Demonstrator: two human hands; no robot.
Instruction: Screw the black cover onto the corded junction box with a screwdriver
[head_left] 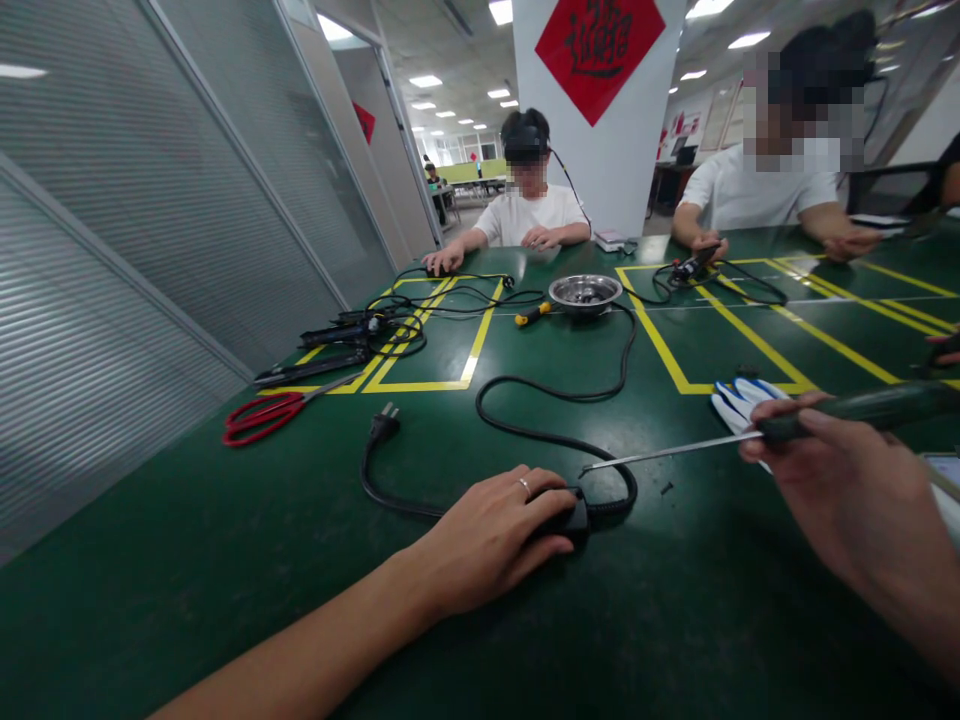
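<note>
My left hand [517, 525] lies over a small black box [576, 518] on the green table, its fingers curled around it. A black power cord [401, 497] with a two-pin plug [385, 424] comes from the box's left side. Another cord [525, 430] leaves its right side and loops away. My right hand [840, 475] grips a screwdriver [795, 425] by its dark handle. The metal shaft points left, with its tip just above and beyond the box. Something small and dark is at the tip; I cannot tell if they touch. A small dark screw [667, 488] lies right of the box.
Red-handled scissors [262, 418] and a tangle of black cables [375, 330] lie at the left. Farther back are a metal bowl [586, 291] and a yellow-black tool handle [533, 315]. A white-blue glove [739, 400] lies behind my right hand. Two people sit opposite.
</note>
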